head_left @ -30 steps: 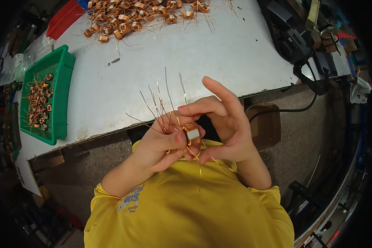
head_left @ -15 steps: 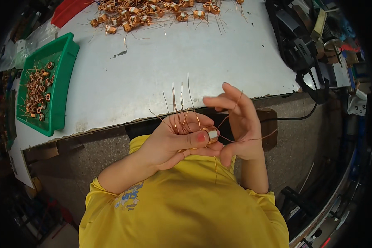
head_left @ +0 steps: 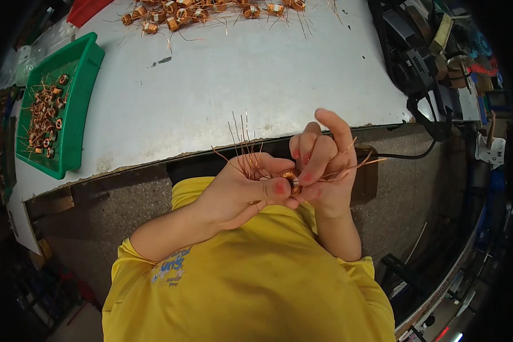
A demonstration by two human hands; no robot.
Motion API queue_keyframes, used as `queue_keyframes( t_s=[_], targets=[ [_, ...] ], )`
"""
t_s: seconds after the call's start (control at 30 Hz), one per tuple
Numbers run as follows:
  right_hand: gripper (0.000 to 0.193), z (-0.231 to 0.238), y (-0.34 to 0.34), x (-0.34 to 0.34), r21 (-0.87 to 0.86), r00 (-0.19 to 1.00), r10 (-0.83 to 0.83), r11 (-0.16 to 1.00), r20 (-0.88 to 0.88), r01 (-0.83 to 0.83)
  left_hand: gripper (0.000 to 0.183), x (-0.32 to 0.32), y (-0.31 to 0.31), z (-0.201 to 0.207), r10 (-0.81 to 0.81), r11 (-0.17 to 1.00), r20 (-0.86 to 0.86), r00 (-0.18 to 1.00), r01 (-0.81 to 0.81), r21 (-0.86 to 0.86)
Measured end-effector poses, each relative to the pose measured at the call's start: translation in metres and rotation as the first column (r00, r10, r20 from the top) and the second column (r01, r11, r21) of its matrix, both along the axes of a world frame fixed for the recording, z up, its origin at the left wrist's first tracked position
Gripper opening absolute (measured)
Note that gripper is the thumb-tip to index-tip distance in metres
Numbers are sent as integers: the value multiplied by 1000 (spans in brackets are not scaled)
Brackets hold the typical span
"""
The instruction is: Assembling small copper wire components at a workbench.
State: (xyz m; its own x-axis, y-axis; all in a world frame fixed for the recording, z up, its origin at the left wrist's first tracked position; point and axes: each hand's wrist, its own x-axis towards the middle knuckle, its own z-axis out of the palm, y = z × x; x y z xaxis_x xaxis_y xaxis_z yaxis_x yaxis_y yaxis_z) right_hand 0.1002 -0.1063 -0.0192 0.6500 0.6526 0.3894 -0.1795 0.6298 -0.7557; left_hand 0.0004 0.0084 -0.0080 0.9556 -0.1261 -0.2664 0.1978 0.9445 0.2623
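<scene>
On the table (head_left: 228, 74), one tray (head_left: 82, 102) is sitting left and over ten coils (head_left: 172, 23) are lying far back; two hands (head_left: 236, 195) are surrounding at least one coil (head_left: 291, 180) in front.

Beyond the left grip (head_left: 233, 191) and the right grip (head_left: 332, 185) spreads a whitish bench (head_left: 239, 74), its top scuffed with dark marks, its near edge chipped and brownish. Light lays a soft sheen just past the grips. Lower down, to either side of them, shows a grey speckled floor (head_left: 139, 219). Just right of the right grip is a brown box (head_left: 367, 187). Well left of the left grip, a pale panel (head_left: 24, 227) shows below the bench's edge, amid dim surroundings.
</scene>
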Motion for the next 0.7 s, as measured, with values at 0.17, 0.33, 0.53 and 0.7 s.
queue_keyframes(
  t_s=[0.17, 0.33, 0.53, 0.7],
  targets=[
    [85, 4, -2, -8, -154, 1000, -21, 988, -20, 18, 21, 1, 3, 13, 5, 999, -102, 995, 0, 44],
    [63, 3, 3, -10, -304, 983, -18, 950, 185, 75, 15, -3, 1, 6, 117, 920, 43, 992, -125, 371],
    [36, 34, -4, -4, -506, 896, 136, 856, 422, 109, 17, -7, 3, 15, 38, 764, 113, 993, -101, 638],
    [23, 35, -15, 0, -381, 835, 113, 917, 538, 122, 21, -11, -9, 18, -54, 755, 155, 987, -61, 653]
  ],
)
